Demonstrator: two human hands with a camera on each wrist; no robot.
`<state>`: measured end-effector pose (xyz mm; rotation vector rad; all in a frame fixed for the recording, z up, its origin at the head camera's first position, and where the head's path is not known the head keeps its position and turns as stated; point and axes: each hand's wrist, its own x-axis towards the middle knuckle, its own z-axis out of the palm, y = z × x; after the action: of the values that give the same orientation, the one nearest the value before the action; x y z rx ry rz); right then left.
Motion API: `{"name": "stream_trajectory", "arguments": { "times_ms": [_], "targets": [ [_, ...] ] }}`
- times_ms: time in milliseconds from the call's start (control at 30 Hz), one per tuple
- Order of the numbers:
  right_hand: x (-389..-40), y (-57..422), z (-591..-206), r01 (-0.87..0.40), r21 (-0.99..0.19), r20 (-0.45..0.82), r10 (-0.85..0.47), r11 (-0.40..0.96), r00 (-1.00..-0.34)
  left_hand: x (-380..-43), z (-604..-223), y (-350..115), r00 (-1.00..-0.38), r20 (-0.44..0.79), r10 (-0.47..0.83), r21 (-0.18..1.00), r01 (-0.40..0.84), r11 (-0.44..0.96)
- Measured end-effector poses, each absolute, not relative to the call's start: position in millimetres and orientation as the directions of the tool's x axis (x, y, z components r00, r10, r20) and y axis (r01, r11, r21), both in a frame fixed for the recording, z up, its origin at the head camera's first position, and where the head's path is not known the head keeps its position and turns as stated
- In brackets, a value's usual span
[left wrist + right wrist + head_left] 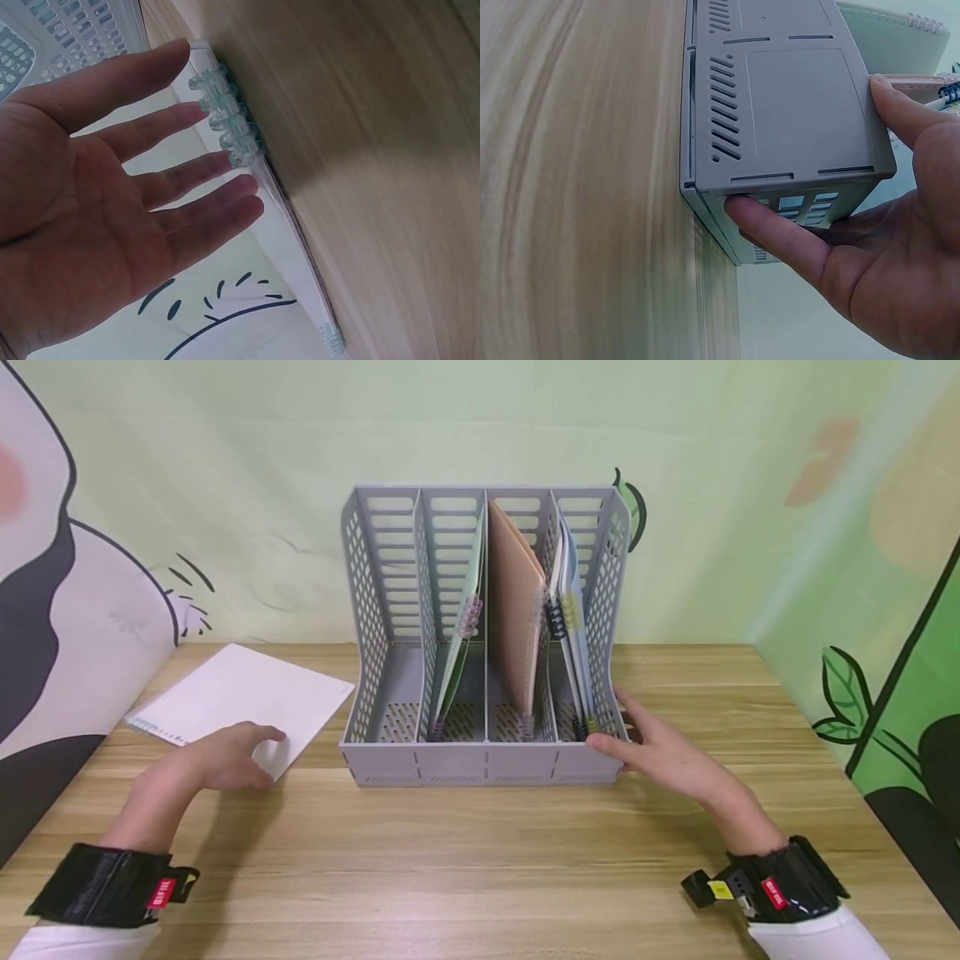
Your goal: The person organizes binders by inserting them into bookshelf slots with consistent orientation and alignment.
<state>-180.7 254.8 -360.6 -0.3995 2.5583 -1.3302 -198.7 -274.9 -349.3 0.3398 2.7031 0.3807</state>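
A white spiral-bound notebook (255, 693) lies flat on the left of the table. Clear binding rings (229, 116) show along its edge in the left wrist view. My left hand (232, 756) is over the notebook's near right corner, fingers loosely extended and nothing gripped; whether the fingertips touch it, I cannot tell. A grey file rack (487, 764) with several upright compartments stands at the table's middle. My right hand (660, 752) holds its front right corner, thumb on the front rim and fingers bent against the perforated side wall (802, 206).
Inside the rack, a green notebook (463, 618) leans in the second compartment from the left and a brown one (513, 610) in the third. White and blue notebooks (576, 618) share the rightmost. Behind the wooden table (465, 868) hangs a printed green backdrop (300, 485).
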Motion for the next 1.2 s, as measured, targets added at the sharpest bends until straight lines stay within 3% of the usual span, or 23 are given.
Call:
{"name": "stream_trajectory", "arguments": {
  "times_ms": [1200],
  "targets": [
    [-181.5,255.4,-361.4,-0.148,-0.825,-0.068,-0.356,0.545,-0.932,-206.6,-362.6,-266.2,-0.902,-0.148,0.406,0.277,0.356,0.892]
  ]
}}
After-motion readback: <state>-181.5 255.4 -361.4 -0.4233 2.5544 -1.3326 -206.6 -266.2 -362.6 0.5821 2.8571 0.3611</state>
